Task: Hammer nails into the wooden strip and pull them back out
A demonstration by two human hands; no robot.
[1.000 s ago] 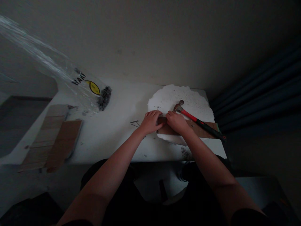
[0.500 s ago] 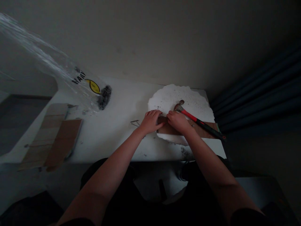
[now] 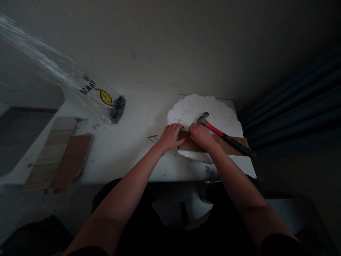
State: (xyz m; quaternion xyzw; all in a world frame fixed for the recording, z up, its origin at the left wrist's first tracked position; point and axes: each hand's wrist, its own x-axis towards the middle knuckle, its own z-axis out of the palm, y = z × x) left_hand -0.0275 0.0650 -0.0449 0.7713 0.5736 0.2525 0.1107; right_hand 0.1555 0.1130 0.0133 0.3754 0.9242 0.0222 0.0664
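Note:
My left hand [image 3: 170, 137] curls its fingers and thumb around the left end of a dark brown wood piece [image 3: 183, 134]. At that piece's other end, my right hand [image 3: 199, 135] is closed with its fingertips pressed down, partly hiding it. Beneath both hands lies a brown wooden board [image 3: 191, 145], resting on a white, ragged-edged foam sheet [image 3: 186, 110]. A claw hammer [image 3: 218, 133] with a red and black handle lies just beyond my right hand, its handle crossing the board. Several nails [image 3: 152, 138] lie to the left of my left hand.
On the white table [image 3: 138, 142] a clear plastic bag [image 3: 101, 101] holds small dark pieces at the back left. Wooden boards [image 3: 71, 156] overlap at the left edge. A wall rises behind the table, and a dark curtain [image 3: 290, 103] hangs at the right.
Almost nothing differs. Both hands keep their hold in the same place, and the view has shifted very slightly.

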